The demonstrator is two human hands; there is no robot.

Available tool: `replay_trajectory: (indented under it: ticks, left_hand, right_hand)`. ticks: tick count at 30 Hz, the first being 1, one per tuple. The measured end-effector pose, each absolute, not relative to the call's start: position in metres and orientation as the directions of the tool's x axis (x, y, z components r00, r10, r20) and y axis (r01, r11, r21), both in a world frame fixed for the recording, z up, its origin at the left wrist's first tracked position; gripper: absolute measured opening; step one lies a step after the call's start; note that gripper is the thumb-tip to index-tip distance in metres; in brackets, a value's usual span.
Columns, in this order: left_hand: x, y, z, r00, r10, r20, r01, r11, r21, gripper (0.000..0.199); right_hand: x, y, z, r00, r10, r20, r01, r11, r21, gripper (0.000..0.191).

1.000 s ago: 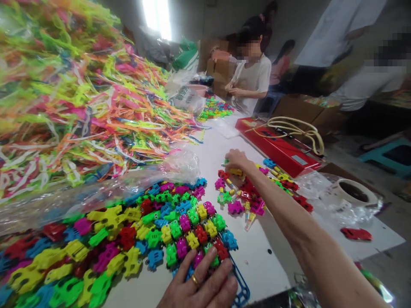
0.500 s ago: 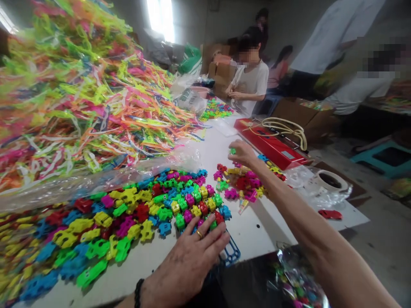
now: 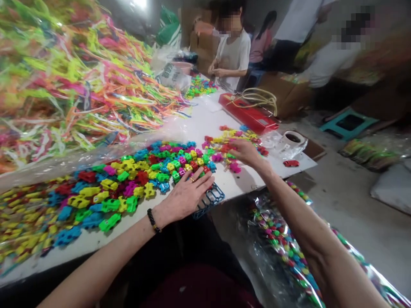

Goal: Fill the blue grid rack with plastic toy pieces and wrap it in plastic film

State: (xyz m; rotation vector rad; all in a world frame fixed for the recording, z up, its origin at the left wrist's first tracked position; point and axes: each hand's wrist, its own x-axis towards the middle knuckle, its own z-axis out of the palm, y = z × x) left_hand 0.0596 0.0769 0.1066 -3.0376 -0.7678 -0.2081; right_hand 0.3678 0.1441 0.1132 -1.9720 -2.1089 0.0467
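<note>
1. Toy cars (image 3: 109,185) in green, yellow, blue, red and magenta lay across the white table (image 3: 207,122), in a thick spread on the left and a smaller cluster (image 3: 235,167) on the right.
2. Behind the thick spread we saw a heap of bright plastic strips (image 3: 80,85), with a clear plastic sheet (image 3: 135,143) along its foot.
3. At the far side, a person in a white top (image 3: 236,55) had both hands close together; we could not tell what they held.
4. Below the table's edge, clear packaging with small colourful pieces (image 3: 289,239) lay beside our right arm.
5. A red box-shaped device (image 3: 245,112) lay beyond the cluster, a pale cable looped over it.
6. Our left hand (image 3: 183,194) rested palm down over rows of toy cars, fingers slightly apart, covering part of a blue openwork rack (image 3: 210,197) at the front edge.
7. Our right hand (image 3: 245,152) was over the cluster, fingers bent; we could not tell whether they were clamped on a car.
8. Near the right corner sat a white roll (image 3: 292,139) amid clear plastic and, just in front, one red car (image 3: 291,163).
9. We wore a dark beaded bracelet (image 3: 153,221) and a gold ring (image 3: 192,179) on the left.
</note>
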Motion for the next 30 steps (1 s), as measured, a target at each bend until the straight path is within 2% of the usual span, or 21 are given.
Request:
replay_trajectory:
  ticks: [3,10,15,19,21,24,27,30]
  left_hand:
    - [0.059,0.077,0.107,0.873,0.468,0.135,0.472,-0.882,0.009,0.053]
    - [0.057,0.077,0.106,0.876,0.457,0.155,0.462,-0.887,-0.002,0.052]
    - [0.055,0.081,0.116,0.87,0.479,0.116,0.477,-0.877,0.047,0.053]
    - [0.049,0.095,0.127,0.824,0.548,0.143,0.533,-0.836,0.132,0.054]
    - [0.051,0.1,0.129,0.81,0.563,0.166,0.544,-0.826,0.148,0.054]
    - [0.061,0.098,0.126,0.836,0.529,0.146,0.517,-0.848,0.114,0.054]
    - [0.072,0.091,0.121,0.891,0.441,0.106,0.441,-0.897,0.026,0.054]
    - [0.075,0.087,0.118,0.904,0.42,0.079,0.424,-0.905,-0.045,0.054]
  right_hand:
    - [0.383,0.131,0.116,0.086,0.98,0.181,0.978,-0.049,-0.202,0.029]
    - [0.388,0.118,0.085,0.178,0.982,0.061,0.976,-0.169,-0.137,0.024]
    - [0.399,0.108,0.063,0.133,0.988,0.074,0.972,-0.116,-0.202,0.02]
    - [0.395,0.084,0.066,0.093,0.988,0.127,0.95,-0.049,-0.31,0.025]
    - [0.381,0.069,0.068,0.007,0.995,0.095,0.918,0.031,-0.395,0.025]
    - [0.353,0.053,0.065,-0.072,0.997,-0.002,0.885,0.063,-0.46,0.018]
    - [0.33,0.05,0.056,0.003,0.998,-0.06,0.921,-0.026,-0.389,0.01]
    - [0.326,0.054,0.052,0.039,0.997,-0.07,0.938,-0.061,-0.34,0.009]
